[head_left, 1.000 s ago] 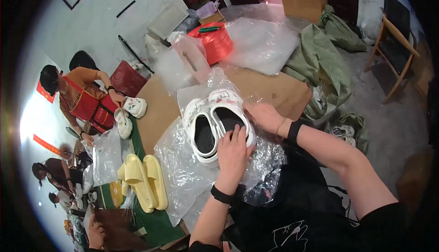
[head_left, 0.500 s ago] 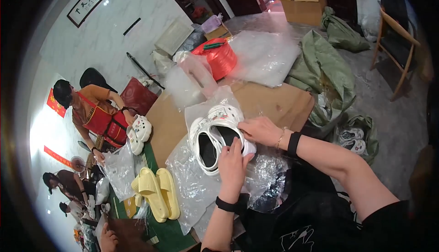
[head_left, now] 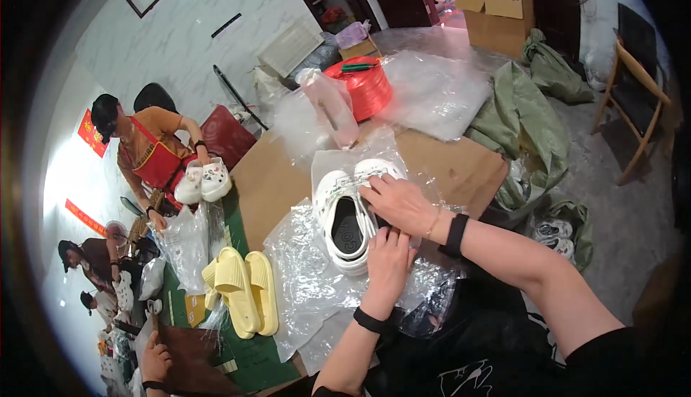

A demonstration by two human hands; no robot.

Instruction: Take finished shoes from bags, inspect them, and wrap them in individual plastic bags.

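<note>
A pair of white clogs point(head_left: 332, 210) lies side by side on clear plastic bags point(head_left: 299, 253), toes pointing away from me. One dark-insoled opening shows; much of the right clog is hidden under my hands. My right hand point(head_left: 403, 204) is bent over the upper of the right clog, with its fingertips near the toe. Lower down, my left hand point(head_left: 389, 259) has its fingers curled against that clog's right side by the heel. Its fingertips are partly hidden. The two hands are close together.
Yellow slides point(head_left: 245, 292) stand left on a green mat point(head_left: 263, 361). Brown cardboard point(head_left: 270, 181) covers the table; a red twine roll point(head_left: 363, 91) and plastic sheets point(head_left: 439, 91) lie beyond. Left, a co-worker point(head_left: 155, 149) holds white clogs point(head_left: 204, 182). Green sacks point(head_left: 518, 123) sit right.
My right hand has gone from the right clog's side onto its upper. My left hand has left the opening for the clog's right side. Only one opening now shows.
</note>
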